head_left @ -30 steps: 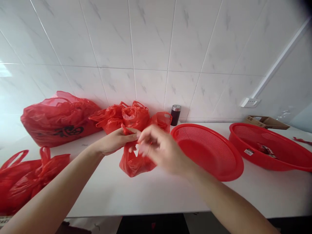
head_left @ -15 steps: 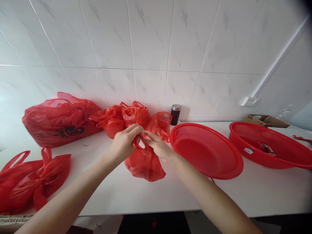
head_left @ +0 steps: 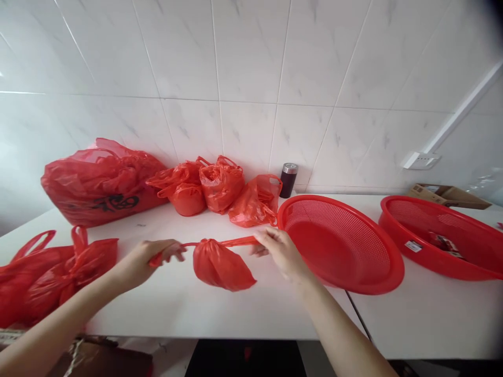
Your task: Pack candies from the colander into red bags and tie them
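Note:
A small filled red plastic bag (head_left: 220, 267) is stretched between my hands over the white table (head_left: 188, 319), its neck gathered tight. My left hand (head_left: 155, 256) is closed around one of its handles, out to the left. On the other side my right hand (head_left: 277, 250) pinches the second handle, pulled out as a taut strip. What the bag contains is hidden by the plastic.
Several red bags (head_left: 222, 183) stand along the tiled wall, beside a large red bag (head_left: 106, 183). Another tied bag (head_left: 58, 277) lies at front left. To the right are a red perforated basin (head_left: 334, 256), a second red basin (head_left: 416, 256), a dark tumbler (head_left: 288, 180) and a cardboard box (head_left: 448, 196).
My hands, together at the top of the bag before, have moved apart sideways. The handles are now drawn out straight and the bag's neck is cinched. The view has shifted slightly.

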Action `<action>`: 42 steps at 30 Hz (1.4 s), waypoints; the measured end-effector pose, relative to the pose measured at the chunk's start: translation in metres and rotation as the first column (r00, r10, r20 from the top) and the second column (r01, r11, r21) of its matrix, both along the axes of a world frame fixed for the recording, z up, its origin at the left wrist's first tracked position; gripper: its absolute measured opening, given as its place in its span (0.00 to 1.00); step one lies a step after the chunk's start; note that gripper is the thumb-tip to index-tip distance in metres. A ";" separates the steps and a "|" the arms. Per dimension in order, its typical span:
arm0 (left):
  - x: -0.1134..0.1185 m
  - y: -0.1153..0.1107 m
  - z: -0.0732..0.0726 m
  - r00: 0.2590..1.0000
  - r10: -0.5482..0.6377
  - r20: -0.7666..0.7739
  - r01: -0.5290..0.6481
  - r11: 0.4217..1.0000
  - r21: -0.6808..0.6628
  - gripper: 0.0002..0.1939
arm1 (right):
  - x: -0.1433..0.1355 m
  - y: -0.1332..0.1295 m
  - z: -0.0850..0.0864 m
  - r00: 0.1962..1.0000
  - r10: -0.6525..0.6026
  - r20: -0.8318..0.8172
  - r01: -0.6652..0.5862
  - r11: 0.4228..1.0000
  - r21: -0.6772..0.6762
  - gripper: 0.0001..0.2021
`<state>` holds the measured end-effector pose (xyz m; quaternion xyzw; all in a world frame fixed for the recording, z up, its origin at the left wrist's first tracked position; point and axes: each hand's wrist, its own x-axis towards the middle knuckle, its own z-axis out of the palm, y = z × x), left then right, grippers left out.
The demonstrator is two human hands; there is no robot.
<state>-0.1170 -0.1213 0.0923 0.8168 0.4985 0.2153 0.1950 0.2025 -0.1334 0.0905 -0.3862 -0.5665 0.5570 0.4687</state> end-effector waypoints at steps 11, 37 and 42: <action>-0.010 -0.033 -0.004 0.997 0.047 0.061 -0.025 0.947 -0.321 0.19 | -0.033 0.040 -0.048 0.957 -0.264 -0.119 0.245 0.958 -0.151 0.17; 0.061 0.073 -0.113 0.818 0.402 -0.412 -0.430 0.903 0.028 0.20 | -0.071 0.078 -0.145 0.384 -0.456 0.803 0.252 0.888 0.384 0.11; 0.056 0.080 -0.120 0.799 0.419 -0.431 -0.460 0.888 0.010 0.22 | -0.070 0.082 -0.148 0.432 -0.485 0.760 0.327 0.870 0.369 0.10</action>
